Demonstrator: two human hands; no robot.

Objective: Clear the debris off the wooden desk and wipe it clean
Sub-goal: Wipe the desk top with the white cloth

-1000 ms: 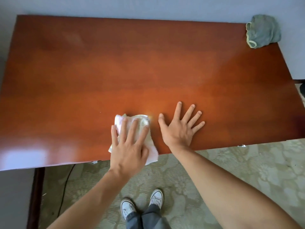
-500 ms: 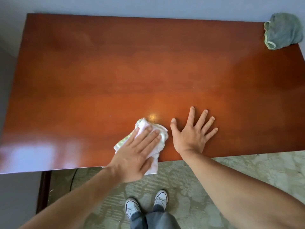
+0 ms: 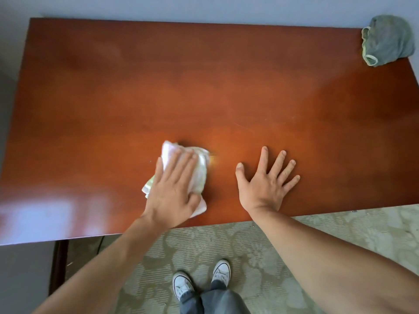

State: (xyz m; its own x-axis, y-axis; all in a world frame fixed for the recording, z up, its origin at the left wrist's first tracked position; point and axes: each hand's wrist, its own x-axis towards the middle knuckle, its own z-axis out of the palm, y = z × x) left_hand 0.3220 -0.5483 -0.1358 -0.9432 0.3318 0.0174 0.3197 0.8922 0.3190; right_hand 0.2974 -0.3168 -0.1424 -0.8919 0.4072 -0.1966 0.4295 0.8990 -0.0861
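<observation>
Left hand (image 3: 173, 191) presses white cloth (image 3: 199, 168), maybe damp, on desk (image 3: 226, 82).

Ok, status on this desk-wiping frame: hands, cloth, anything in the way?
Left hand flat, pressing white cloth on desk. Right hand spread flat on wood. Green rag at far right corner, apart.

Glossy smooth wooden desk (image 3: 226, 87), soft white cloth (image 3: 199, 171), green rag (image 3: 387, 39)

A person seen from above, with both forearms bare and no sleeves, rings, or watch on the left hand (image 3: 174, 196) or right hand (image 3: 265, 186), wearing grey trousers (image 3: 213, 300) and white lace-up canvas sneakers (image 3: 182, 285) with white toe caps.
</observation>
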